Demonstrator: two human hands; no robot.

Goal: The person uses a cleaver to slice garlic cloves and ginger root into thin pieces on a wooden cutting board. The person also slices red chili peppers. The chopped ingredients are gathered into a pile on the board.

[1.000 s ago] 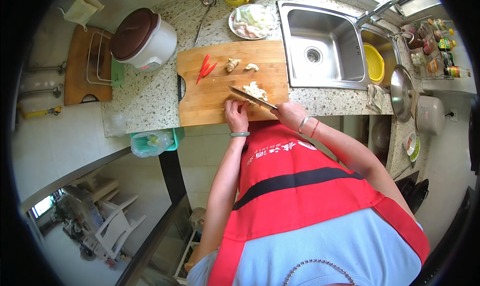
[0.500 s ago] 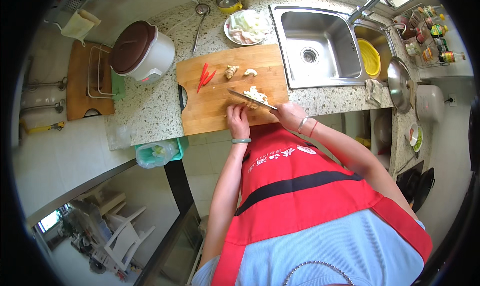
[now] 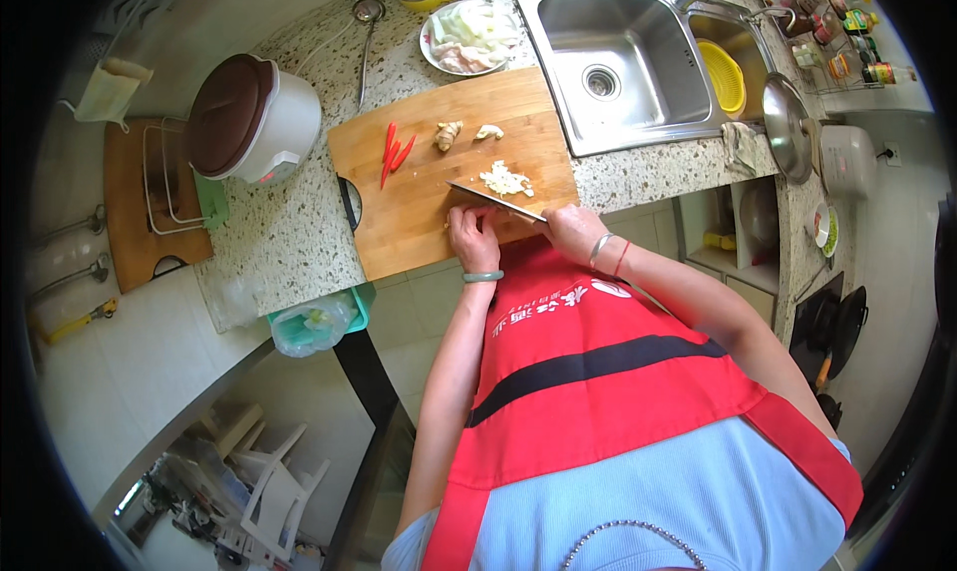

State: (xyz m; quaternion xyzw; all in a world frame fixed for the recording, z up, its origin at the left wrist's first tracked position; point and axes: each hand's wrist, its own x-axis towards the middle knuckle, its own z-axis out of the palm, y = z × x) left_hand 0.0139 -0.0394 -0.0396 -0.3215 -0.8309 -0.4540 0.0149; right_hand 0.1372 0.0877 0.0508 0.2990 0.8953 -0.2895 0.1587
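My right hand point(image 3: 575, 236) grips the handle of a kitchen knife point(image 3: 495, 202), its blade slanting to the left across the near part of a wooden cutting board point(image 3: 399, 232). My left hand point(image 3: 473, 240) is on the board's near edge, fingers bent and close together against the near side of the blade; what they hold, if anything, is hidden. Just beyond the blade lies a small heap of chopped pale garlic point(image 3: 506, 179). Farther back on the board are red chili peppers point(image 3: 395, 154), a knob of ginger point(image 3: 448, 135) and a small pale piece point(image 3: 488, 131).
Behind the board stands a plate of pale sliced food point(image 3: 471, 38), with a ladle point(image 3: 368, 12) beside it. A rice cooker point(image 3: 284, 122) is at left, a steel sink point(image 3: 618, 47) at right. A lined green bin point(image 3: 361, 307) hangs below the counter's front edge.
The view has shifted a little. The knife blade now lies nearer to me, apart from the chopped garlic it was touching. My left hand stays beside the blade.
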